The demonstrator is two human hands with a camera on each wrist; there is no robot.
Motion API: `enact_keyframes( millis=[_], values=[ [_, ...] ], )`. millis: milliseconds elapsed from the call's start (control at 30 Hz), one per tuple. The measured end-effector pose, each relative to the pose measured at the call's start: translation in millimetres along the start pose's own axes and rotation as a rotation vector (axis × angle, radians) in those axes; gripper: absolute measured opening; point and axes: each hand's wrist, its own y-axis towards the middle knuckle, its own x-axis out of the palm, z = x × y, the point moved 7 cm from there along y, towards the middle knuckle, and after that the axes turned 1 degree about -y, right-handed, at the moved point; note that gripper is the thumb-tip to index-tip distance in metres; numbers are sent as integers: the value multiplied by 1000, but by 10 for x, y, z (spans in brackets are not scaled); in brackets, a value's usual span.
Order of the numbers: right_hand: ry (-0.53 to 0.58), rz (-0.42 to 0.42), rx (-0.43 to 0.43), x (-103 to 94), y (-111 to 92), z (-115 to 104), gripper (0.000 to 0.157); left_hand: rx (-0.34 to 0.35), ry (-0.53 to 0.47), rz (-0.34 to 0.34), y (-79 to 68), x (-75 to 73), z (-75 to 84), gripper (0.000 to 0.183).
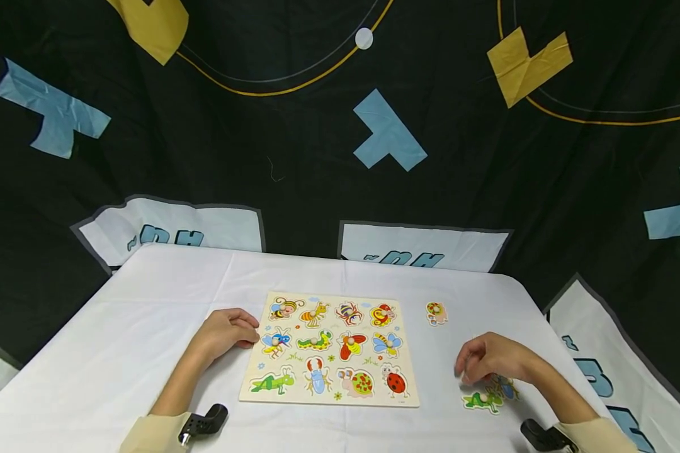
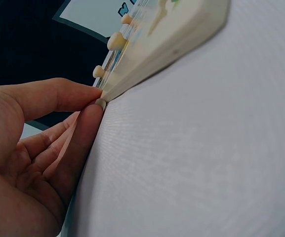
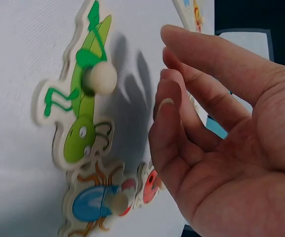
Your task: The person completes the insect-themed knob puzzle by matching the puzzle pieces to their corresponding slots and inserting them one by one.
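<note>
A wooden peg puzzle board point(image 1: 333, 396) printed with several insects lies on the table. My left hand point(image 1: 226, 332) is at its left side; in the left wrist view the thumb and index finger point(image 2: 58, 94) pinch the board's edge. My right hand point(image 1: 495, 357) hovers over loose pieces right of the board, its fingers loosely bent with nothing between them. Beneath it lie a green grasshopper piece point(image 3: 85, 94) with a round wooden knob and a blue beetle piece point(image 3: 95, 203). Part of a red piece point(image 3: 150, 186) shows beside the beetle, mostly hidden.
A snail piece point(image 1: 436, 313) lies apart, right of the board's upper corner. A white cloth covers the table point(image 1: 119, 352). Behind it hangs a black curtain point(image 1: 306, 157) with blue and yellow shapes. Each wrist wears a small black camera point(image 1: 204, 420).
</note>
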Motion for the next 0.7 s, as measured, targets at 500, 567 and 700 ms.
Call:
enact_keyframes(
  millis=[500,567,700],
  values=[
    [77,-159,4,38,-148,140,28,3,2,-2,8,-2,-5,29],
    [76,-156,15,40,-152,150,28,-1,1,-1,6,1,-8,29],
    [75,-153,39,48,-159,170,28,-7,-3,3,-2,8,-7,28]
  ],
)
